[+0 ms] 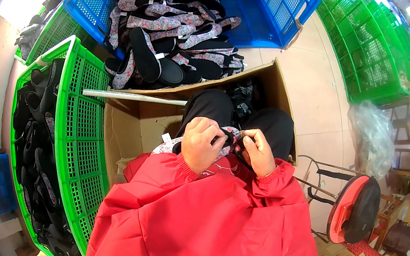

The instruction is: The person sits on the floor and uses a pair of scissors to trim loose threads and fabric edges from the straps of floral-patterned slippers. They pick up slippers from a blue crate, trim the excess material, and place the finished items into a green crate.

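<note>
Over my lap I hold a floral cloth shoe (164, 147) with a dark lining and a small white tag. My left hand (201, 144) is closed round the middle of the shoe, its fingers curled. At the shoe's other end, my right hand (259, 152) pinches the edge between thumb and fingers. Whether something small is also in that pinch cannot be made out. Both hands are close together, and they cover much of the shoe. Red sleeves end at my wrists.
A cardboard box (150, 123) stands around my knees, with a pale rod (133, 97) across it. Beyond it, a blue crate (261, 23) spills floral shoes (147, 57). A green crate (87, 127) of dark shoes is at left. A round-seated stool (356, 209) stands at right, below green crates (365, 51).
</note>
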Motion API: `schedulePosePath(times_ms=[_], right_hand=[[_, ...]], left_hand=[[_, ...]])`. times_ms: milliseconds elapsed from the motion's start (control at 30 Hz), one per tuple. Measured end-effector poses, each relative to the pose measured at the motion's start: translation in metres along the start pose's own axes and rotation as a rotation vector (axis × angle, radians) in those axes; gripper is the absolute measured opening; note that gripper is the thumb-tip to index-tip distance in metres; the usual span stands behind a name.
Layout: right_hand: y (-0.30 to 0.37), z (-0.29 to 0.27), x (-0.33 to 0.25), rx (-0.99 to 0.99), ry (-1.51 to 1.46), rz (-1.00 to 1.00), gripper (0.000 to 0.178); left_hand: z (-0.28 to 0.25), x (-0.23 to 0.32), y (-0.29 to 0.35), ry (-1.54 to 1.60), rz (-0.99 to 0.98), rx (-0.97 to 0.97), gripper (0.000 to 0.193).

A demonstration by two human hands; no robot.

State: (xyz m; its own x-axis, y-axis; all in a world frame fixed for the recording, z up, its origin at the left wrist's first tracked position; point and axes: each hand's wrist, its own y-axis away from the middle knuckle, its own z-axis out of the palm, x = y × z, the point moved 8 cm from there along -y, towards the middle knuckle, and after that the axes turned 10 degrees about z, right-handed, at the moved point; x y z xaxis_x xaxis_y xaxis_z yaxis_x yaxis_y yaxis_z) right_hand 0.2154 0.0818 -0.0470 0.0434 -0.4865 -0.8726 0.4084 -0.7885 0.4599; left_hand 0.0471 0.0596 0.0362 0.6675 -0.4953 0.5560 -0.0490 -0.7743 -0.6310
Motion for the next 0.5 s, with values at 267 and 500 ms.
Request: schedulePosePath(times_ms=[267, 500], right_hand=[[0.004, 0.003, 0.005, 0.075, -0.07, -0.003, 0.033], [-0.003, 0.0, 0.014, 0.129, -0.024, 0.016, 0.035]], left_hand=[[-0.059, -0.021, -0.025, 0.023, -0.171, -0.01, 0.02], [-0.081, -0.026, -0.042, -0.034, -0.199, -0.288, 0.018]])
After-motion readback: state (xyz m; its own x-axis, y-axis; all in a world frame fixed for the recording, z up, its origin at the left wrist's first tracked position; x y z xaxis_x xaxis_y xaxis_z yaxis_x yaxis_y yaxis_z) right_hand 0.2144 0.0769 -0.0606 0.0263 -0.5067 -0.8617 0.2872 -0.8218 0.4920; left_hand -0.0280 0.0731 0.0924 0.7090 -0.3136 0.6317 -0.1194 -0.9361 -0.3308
